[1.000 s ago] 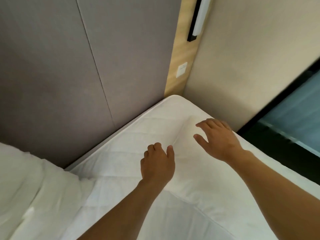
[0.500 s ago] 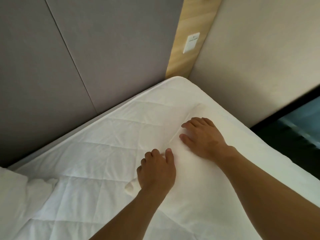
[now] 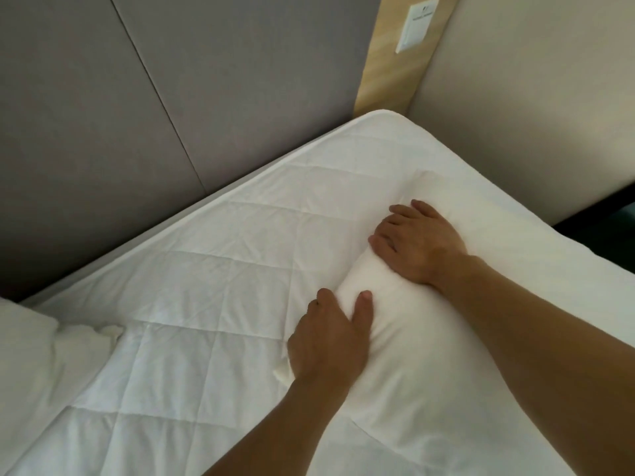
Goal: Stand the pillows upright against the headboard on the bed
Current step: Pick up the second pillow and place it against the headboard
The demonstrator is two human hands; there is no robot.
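- Your left hand (image 3: 330, 341) is clamped on the near long edge of the pillow (image 3: 446, 338): thumb on top, the other fingers (image 3: 321, 300) curled down over the edge into the fabric.
- Your right hand (image 3: 417, 245) lies palm-down on the same pillow, further up at about 1 o'clock from the left hand. Fingers are spread and bent over the edge, pressing in. It looks like a grasp, though the fingertips are hidden, so you can't tell how far they wrap under.
- The pillow lies flat on the bed (image 3: 223, 262), on the right side, with its long axis running from 5 o'clock up toward 12 o'clock. Its far end stops short of the headboard (image 3: 171, 97); a strip of quilted mattress cover shows between them.
- The headboard is grey and padded, with a vertical seam, and sits at 10–12 o'clock.
- A second pillow (image 3: 24, 338) is at 9 o'clock, cut off by the frame edge and well apart from both hands. You can't tell whether it is upright.
- A wood strip (image 3: 388, 73) carrying a white wall plate (image 3: 416, 24) is at 1 o'clock, next to the beige wall (image 3: 532, 97).
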